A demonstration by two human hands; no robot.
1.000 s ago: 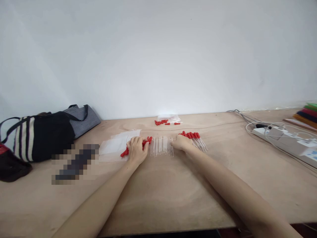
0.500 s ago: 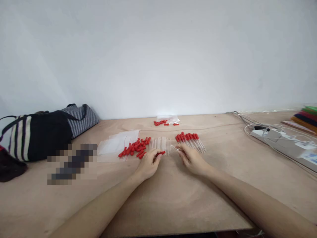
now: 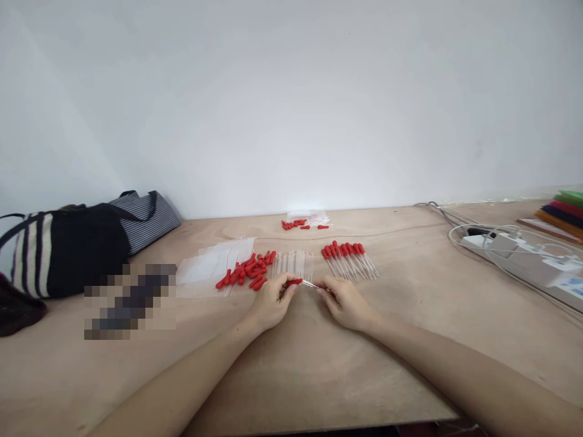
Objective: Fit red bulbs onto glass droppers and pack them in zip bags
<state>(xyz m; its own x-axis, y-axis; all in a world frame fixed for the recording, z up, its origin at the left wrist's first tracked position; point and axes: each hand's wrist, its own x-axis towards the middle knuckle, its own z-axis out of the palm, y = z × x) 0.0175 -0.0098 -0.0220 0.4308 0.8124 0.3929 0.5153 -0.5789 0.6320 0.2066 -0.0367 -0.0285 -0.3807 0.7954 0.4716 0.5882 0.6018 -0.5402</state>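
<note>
My left hand [image 3: 274, 301] is closed on a red rubber bulb [image 3: 295, 281], whose end points right. Facing it, my right hand [image 3: 342, 301] pinches a thin clear tube [image 3: 310, 284], and the tube's left end is at the bulb. Whether the tube sits inside the bulb is too small to tell. Just behind my hands lies a row of clear tubes [image 3: 292, 263]. Left of that row is a pile of loose red bulbs [image 3: 246, 271]. To the right, several tubes with red bulbs on them [image 3: 348, 258] lie side by side.
Clear plastic bags [image 3: 209, 264] lie under and beside the bulb pile. More red bulbs [image 3: 294, 224] and a small bag sit near the wall. Black and striped bags [image 3: 91, 249] stand at left, beside a blurred dark item. A power strip [image 3: 523, 258] with cables is at right.
My right hand has moved left and slightly down, bringing the clear tube to the red bulb in my left hand. My left hand has hardly moved.
</note>
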